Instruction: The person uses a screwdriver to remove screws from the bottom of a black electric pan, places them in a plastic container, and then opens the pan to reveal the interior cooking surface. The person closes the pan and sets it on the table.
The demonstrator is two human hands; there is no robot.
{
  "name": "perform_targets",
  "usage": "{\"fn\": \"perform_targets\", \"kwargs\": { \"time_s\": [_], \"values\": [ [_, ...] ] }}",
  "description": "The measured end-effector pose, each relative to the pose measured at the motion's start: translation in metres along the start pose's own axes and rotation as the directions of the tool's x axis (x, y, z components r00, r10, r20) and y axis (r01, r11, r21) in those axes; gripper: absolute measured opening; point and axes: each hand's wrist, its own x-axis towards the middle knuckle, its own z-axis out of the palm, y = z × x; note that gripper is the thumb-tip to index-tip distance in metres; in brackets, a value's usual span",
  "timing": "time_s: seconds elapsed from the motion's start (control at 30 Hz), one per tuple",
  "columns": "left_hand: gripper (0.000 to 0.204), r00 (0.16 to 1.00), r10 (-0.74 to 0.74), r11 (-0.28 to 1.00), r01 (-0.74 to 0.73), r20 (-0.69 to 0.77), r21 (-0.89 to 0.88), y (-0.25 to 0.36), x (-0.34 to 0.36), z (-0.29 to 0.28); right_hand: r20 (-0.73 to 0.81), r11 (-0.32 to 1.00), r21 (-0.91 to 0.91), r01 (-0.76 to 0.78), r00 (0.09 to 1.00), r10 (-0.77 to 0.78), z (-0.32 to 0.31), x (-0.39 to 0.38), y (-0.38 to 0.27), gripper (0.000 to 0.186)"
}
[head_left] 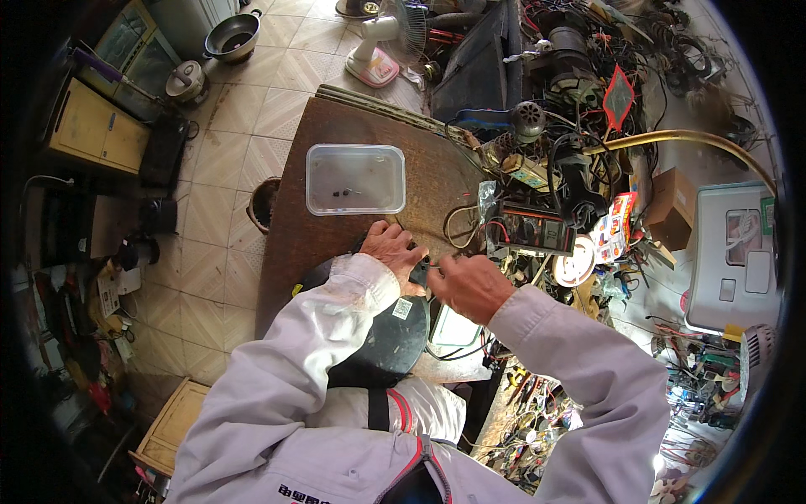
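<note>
A large black round appliance body (382, 349) with a small square printed label rests at the near side of the brown wooden table, partly under my arms. My left hand (393, 252) is curled over its far part, fingers bent down and gripping it. Close beside it, my right hand (472, 284) is closed in a pinch at the same spot; a thin piece seems to stick out at its fingertips, too small to name. Just beyond my hands stands a clear plastic tub (355, 208) with a few small dark pieces in it.
To the right sit a multimeter (550, 234), a lit round lamp (574, 262) and heaps of cables and parts. A white fan (378, 42) and a black wok (233, 37) stand on the tiled floor beyond the table (290, 172). A cardboard box (670, 208) lies further right.
</note>
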Motion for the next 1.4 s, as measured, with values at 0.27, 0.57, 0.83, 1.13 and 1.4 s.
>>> {"fn": "perform_targets", "kwargs": {
  "time_s": [0.27, 0.57, 0.83, 1.13, 1.4],
  "values": [
    [0.078, 1.0, 0.015, 1.0, -0.015, 0.01, -0.007, -0.001, 0.0, 0.007, 0.258, 0.998, -0.035, -0.055, 0.964, 0.063, 0.004, 0.011, 0.004, 0.015],
    [0.08, 0.999, 0.002, 1.0, -0.002, 0.054, -0.005, 0.002, 0.002, 0.001, 0.455, 0.426, 0.561, -0.71, 0.694, 0.558, 0.016, 0.02, 0.011, 0.021],
    [0.077, 0.996, 0.033, 0.998, -0.036, -0.078, -0.043, -0.006, -0.001, 0.014, 0.053, 1.0, 0.001, 0.003, 0.999, -0.003, 0.009, 0.006, -0.009, 0.015],
    [0.078, 1.0, 0.02, 0.999, -0.021, -0.013, -0.031, 0.004, 0.002, 0.008, 0.271, 0.678, 0.495, -0.543, 0.838, 0.474, 0.034, 0.013, 0.009, 0.017],
    [0.075, 0.997, 0.02, 1.0, -0.021, -0.08, -0.001, 0.004, -0.002, 0.001, 0.291, 0.166, 0.874, -0.457, 0.766, 0.573, 0.057, -0.023, 0.0, 0.029]
  ]
}}
